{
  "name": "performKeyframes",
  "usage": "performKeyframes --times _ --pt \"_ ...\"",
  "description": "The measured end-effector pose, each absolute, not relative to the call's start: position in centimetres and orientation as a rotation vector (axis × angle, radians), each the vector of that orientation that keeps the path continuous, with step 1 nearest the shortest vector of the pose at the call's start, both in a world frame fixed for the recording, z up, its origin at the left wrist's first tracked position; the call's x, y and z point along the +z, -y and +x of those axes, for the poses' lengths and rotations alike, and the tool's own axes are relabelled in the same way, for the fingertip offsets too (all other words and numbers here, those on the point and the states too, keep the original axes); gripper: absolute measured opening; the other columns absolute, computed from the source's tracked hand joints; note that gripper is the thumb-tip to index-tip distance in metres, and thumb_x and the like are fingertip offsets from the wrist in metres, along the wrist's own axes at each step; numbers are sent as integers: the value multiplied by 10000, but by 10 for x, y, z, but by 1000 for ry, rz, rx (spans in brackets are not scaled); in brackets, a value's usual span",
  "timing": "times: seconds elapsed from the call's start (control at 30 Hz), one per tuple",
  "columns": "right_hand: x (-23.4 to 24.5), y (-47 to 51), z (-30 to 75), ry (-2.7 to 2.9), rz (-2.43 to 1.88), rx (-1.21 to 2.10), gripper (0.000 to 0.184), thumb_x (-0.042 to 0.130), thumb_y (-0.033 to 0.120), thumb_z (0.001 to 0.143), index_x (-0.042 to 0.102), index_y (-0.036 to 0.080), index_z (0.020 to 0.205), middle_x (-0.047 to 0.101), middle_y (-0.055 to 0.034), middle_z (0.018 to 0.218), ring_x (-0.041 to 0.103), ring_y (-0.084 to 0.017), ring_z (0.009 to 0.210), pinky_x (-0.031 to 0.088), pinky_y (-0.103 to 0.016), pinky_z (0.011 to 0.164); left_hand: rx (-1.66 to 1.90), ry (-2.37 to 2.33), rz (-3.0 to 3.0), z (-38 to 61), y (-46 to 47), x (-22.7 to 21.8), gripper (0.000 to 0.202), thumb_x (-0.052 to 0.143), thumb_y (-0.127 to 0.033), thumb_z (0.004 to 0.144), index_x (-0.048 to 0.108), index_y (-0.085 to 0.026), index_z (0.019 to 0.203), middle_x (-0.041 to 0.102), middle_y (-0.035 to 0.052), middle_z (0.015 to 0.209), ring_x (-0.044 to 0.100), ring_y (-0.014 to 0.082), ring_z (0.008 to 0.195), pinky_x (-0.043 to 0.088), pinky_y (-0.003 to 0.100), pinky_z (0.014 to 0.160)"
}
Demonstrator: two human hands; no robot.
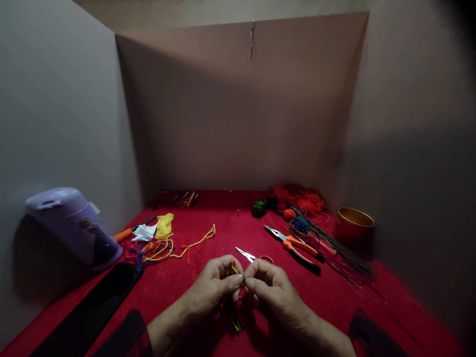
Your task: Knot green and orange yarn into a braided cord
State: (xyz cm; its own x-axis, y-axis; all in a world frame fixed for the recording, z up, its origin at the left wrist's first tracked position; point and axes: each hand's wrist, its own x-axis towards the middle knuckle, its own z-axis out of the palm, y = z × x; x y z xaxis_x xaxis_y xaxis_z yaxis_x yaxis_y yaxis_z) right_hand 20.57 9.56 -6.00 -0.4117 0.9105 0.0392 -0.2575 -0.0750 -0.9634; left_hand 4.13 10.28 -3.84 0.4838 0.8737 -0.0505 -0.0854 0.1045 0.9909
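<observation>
Both hands meet low in the middle of the red cloth (223, 228). My left hand (217, 283) and my right hand (269, 283) are closed in pinches, fingertips almost touching, on a small bundle of coloured yarn (238, 277) with yellow, green and red strands. A green end hangs below the hands near the cloth. Small scissors (250, 256) lie just beyond my fingers.
Orange-handled pliers (297, 246) lie to the right, with thin wires (342, 250) and orange yarn (307, 201) behind. A gold-rimmed red cup (352, 223) stands far right. Yellow yarn (163, 233) lies left, near a tipped purple container (70, 223) and a black case (96, 307).
</observation>
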Motion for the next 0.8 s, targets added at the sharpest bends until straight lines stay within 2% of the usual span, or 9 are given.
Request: performKeyframes --times 0.2,0.33,0.5,0.63,0.8 --pt "-59 -100 206 1226 -861 1621 215 672 309 705 523 159 666 494 58 497 379 -66 445 267 -195 452 938 -900 1316 46 -99 -33 237 651 -346 743 553 -131 765 537 -12 618 455 72 540 341 175 496" --pt "-61 -103 207 1245 -856 1608 201 654 311 721 530 163 667 498 59 486 387 -71 433 278 -197 446 949 -1038 1477 47 -97 -30 133 565 -281 802 561 -152 834 516 -17 667 434 80 549 348 196 507" --pt "-62 -104 207 1258 -862 1598 231 666 334 717 530 157 657 499 54 506 399 -72 448 294 -201 455 1008 -1026 2024 42 -98 -31 104 482 -148 825 578 -159 785 584 41 791 520 157 773 405 280 713" --pt "-65 -105 206 1272 -898 1583 246 675 354 704 539 155 657 502 51 519 415 -78 464 305 -205 466 980 -1024 2309 39 -100 -33 114 460 -112 825 564 -156 811 592 60 788 511 170 762 396 296 701" --pt "-73 -106 206 1314 -909 1539 226 647 349 731 539 157 680 511 46 530 425 -83 469 308 -208 468 919 -1037 2434 37 -99 -35 106 469 -144 843 569 -154 812 605 64 764 512 163 726 390 279 662"
